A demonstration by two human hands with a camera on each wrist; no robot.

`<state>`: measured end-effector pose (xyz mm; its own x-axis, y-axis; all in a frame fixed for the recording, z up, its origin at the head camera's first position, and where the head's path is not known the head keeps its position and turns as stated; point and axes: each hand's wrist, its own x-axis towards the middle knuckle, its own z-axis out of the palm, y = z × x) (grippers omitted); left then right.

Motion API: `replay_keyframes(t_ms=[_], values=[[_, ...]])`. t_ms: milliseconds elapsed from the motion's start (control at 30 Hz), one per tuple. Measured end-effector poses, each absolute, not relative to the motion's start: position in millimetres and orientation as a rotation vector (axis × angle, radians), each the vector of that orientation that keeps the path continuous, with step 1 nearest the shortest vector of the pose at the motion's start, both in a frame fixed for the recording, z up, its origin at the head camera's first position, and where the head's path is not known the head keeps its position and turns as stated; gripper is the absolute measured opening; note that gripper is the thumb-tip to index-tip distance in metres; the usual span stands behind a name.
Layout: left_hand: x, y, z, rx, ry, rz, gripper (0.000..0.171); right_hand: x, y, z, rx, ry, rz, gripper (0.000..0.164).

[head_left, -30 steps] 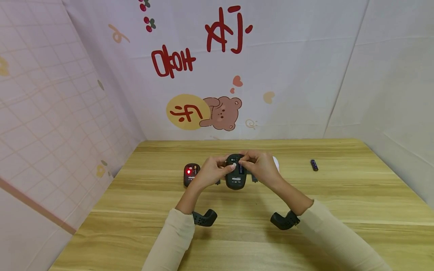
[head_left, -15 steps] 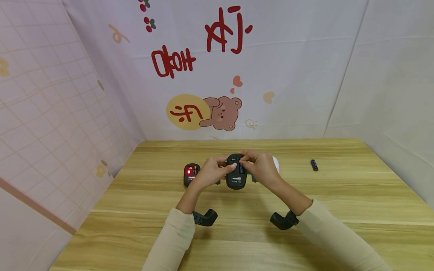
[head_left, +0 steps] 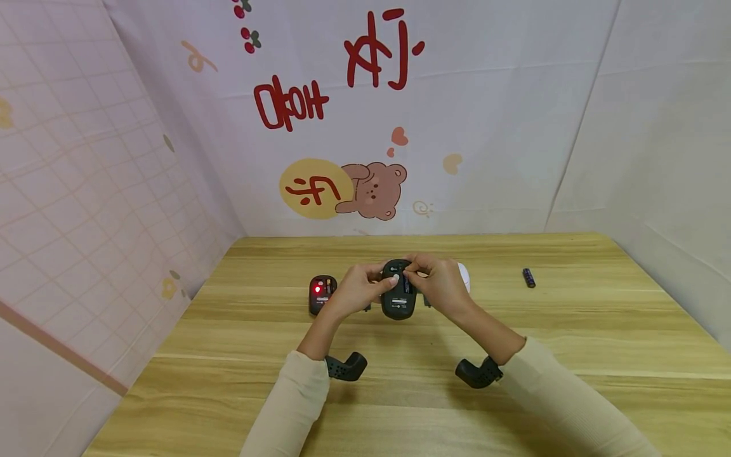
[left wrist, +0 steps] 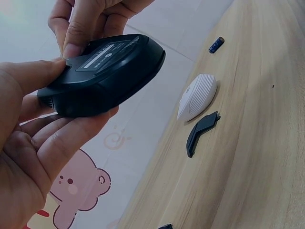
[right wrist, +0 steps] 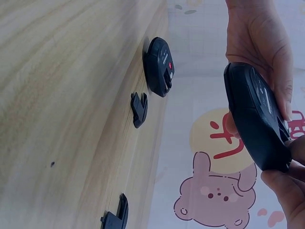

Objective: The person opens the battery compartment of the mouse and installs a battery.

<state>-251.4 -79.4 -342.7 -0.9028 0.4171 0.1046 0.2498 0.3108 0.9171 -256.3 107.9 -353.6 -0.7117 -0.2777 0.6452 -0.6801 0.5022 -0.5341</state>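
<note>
A black computer mouse [head_left: 398,308] is held up above the table, its underside facing the head camera. My left hand [head_left: 358,289] grips its left side, the thumb lying on the underside and fingers beneath, as the left wrist view shows. Inside the open battery slot shows a dark blue battery [head_left: 407,287]. My right hand [head_left: 440,282] bends its fingers round the front end of the mouse. Its thumb and forefinger tips meet at the upper end of the slot, covering that end of the battery. In the right wrist view the mouse [right wrist: 252,117] is seen from the side.
Another black mouse [head_left: 321,304] lies upside down on the left, its red light on. Behind the hands are a white mouse [left wrist: 200,98] and a black battery cover [left wrist: 202,131]. Another cover [right wrist: 139,109] lies near the lit mouse. A loose battery [head_left: 529,278] lies on the right.
Both hands stay nearly in place on the mouse, which has shifted very slightly to the right. The right fingertips remain at the upper end of the battery slot.
</note>
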Motion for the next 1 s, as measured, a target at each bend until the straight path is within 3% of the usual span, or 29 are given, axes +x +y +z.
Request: replay_keyframes(t_ms=[1000], values=[[-258.4, -77.3, -364.6, 0.623, 2.372, 1.714, 0.049, -255.5, 112.4, -352.0, 0.771, -2.318, 1.173, 0.005]])
